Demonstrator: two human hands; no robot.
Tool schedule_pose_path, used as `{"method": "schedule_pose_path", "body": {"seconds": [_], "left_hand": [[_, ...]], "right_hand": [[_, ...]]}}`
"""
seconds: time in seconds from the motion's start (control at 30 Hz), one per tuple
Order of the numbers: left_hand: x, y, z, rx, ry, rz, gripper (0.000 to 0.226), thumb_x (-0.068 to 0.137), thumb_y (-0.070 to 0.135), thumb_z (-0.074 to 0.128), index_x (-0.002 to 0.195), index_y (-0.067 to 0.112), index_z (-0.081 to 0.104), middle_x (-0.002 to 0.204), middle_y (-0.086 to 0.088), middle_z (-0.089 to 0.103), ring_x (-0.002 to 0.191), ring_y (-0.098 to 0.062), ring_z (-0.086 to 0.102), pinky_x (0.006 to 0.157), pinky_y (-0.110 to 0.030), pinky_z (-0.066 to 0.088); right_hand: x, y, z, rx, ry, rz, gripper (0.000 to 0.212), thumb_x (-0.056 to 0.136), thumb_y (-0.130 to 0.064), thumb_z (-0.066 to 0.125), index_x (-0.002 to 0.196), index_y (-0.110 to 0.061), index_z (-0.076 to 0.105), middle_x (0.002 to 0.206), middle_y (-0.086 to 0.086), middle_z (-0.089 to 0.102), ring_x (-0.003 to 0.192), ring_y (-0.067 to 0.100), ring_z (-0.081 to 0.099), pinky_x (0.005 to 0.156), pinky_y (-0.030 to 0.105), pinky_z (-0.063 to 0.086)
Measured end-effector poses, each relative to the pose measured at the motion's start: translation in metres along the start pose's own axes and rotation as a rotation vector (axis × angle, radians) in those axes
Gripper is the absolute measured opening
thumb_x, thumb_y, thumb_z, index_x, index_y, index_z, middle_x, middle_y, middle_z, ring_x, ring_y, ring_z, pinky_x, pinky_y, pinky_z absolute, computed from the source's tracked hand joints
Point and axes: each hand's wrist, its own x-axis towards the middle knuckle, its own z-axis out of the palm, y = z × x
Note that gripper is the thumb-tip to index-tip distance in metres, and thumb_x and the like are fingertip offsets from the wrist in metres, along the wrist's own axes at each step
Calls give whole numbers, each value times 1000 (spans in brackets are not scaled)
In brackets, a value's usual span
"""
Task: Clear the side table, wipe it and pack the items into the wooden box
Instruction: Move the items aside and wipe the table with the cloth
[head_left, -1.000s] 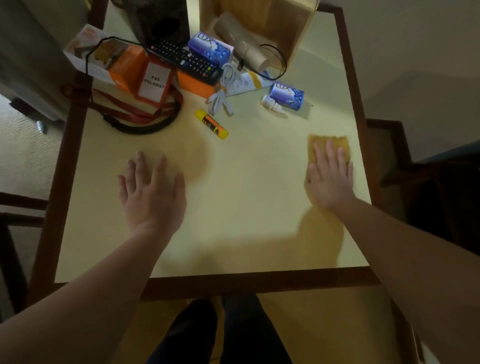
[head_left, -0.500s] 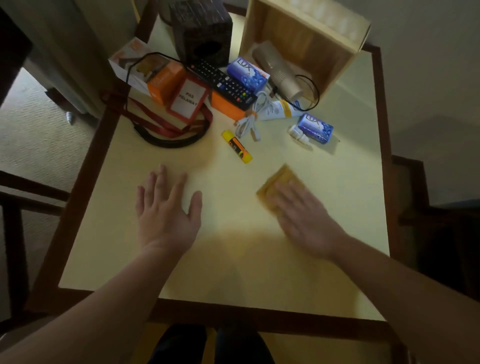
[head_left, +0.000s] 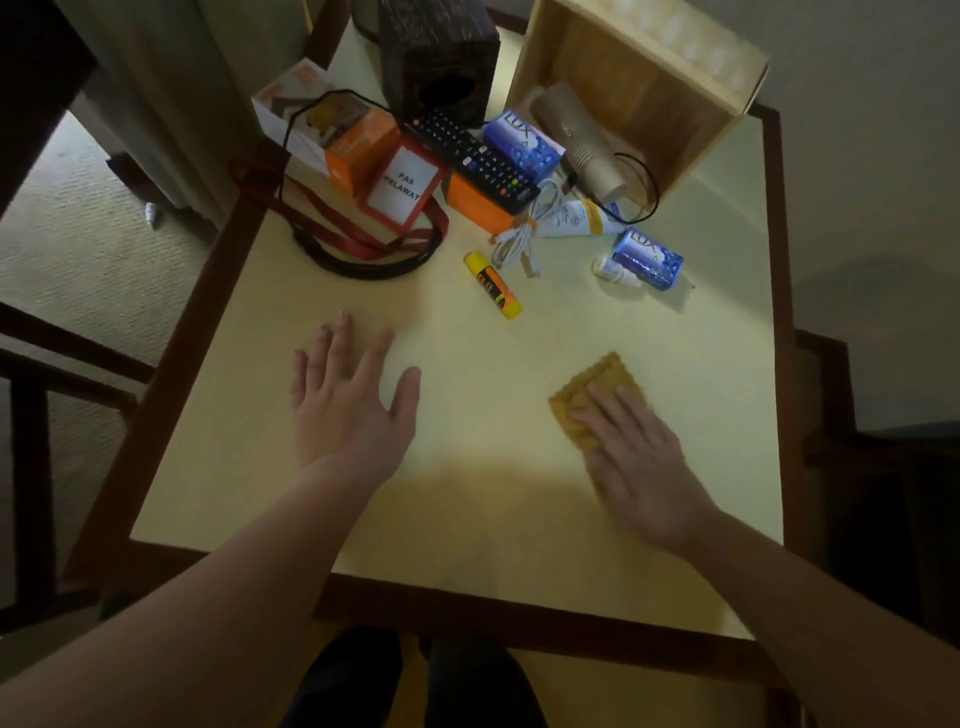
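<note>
Beige carpet (head_left: 67, 249) lies left of the dark-framed counter (head_left: 197, 291); a plain grey wall (head_left: 872, 130) rises to its right.

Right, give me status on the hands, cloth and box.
Left hand flat on table, empty. Right hand pressing cloth, mid-table. Box on its side; clutter, glue stick nearest, not packed.

Side table (head_left: 519, 519): matt, smooth cream top, framed in dark polished wood. Wiping cloth (head_left: 587, 400): mustard, coarse fuzzy weave. Wooden box (head_left: 649, 98): pale, unvarnished-looking grain; soap packets (head_left: 647, 258) glossy printed wrap; remote control (head_left: 475, 161) black plastic; lanyard (head_left: 332, 228) red woven fabric.
</note>
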Motion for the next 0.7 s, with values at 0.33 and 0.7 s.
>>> {"method": "schedule_pose_path", "body": {"seconds": [0.33, 0.7], "left_hand": [[-1, -1, 6, 13, 68, 23, 57, 104, 63, 40, 154, 37, 43, 174, -5, 18, 161, -26, 10, 131, -49, 8], [-6, 1, 0, -28, 50, 18, 59, 104, 64, 40, 156, 36, 43, 174, -1, 17, 162, -21, 6, 131, -48, 5]], "right_hand": [[74, -19, -4, 71, 157, 454, 60, 108, -43, 21, 164, -39, 0, 174, -10, -10, 159, 19, -10, 128, 48, 1], [-27, -51, 29, -102, -18, -469, 54, 108, -46, 40, 160, -48, 26, 172, -17, 9, 160, 15, 4, 128, 43, 6]]}}
